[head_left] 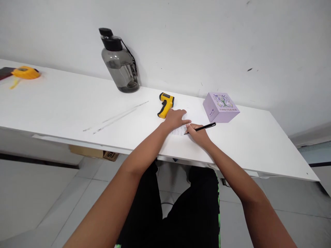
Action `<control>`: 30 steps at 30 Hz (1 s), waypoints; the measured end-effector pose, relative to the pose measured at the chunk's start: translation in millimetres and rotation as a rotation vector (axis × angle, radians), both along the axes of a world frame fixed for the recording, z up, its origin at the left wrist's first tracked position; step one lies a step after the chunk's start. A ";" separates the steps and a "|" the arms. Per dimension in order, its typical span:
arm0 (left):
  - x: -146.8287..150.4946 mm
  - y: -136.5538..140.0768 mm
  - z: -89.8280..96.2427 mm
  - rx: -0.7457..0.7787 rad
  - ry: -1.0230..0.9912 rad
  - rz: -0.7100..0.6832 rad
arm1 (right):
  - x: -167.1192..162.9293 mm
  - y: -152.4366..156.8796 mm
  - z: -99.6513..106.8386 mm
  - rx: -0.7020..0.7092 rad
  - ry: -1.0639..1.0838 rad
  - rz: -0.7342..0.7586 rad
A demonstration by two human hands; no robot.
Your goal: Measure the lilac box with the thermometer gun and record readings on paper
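Observation:
My right hand [199, 135] grips a black pen [207, 127], its tip down on a sheet of paper [178, 131] covered with small writing. Fingers apart, my left hand [176, 119] lies flat over the upper left of that paper and hides part of it. Just beyond the left hand rests a yellow and black infrared thermometer [166, 104], lying on its side. A purple tea box [221, 107] with printed artwork sits to the right, past the pen's upper end.
Against the wall stands a large grey water bottle [121, 67] with a black lid, partly filled. An orange tape measure [26, 72] lies at the far left of the white table [64, 100]. Below the table's front edge, a cardboard box [90, 151] shows.

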State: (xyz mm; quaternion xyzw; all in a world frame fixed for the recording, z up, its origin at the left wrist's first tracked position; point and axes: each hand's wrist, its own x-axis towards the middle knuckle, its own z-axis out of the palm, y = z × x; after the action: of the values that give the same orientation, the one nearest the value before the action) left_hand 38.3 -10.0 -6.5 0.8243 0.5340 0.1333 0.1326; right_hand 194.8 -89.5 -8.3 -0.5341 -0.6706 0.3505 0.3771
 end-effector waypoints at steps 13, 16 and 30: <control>0.4 -0.4 1.0 0.009 0.044 -0.001 | -1.7 0.6 -0.6 -0.005 0.027 -0.079; -0.2 -1.1 0.5 0.012 0.028 -0.008 | -1.4 1.3 -1.4 0.003 0.030 -0.058; -0.3 -2.4 2.8 0.002 0.022 -0.004 | -1.5 1.1 -0.1 -0.008 0.011 -0.059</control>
State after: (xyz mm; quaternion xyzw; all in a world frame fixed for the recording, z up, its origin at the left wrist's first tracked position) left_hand 38.1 -12.4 -3.6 0.8269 0.5337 0.1245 0.1262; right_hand 193.4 -88.4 -8.5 -0.5532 -0.6512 0.3449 0.3886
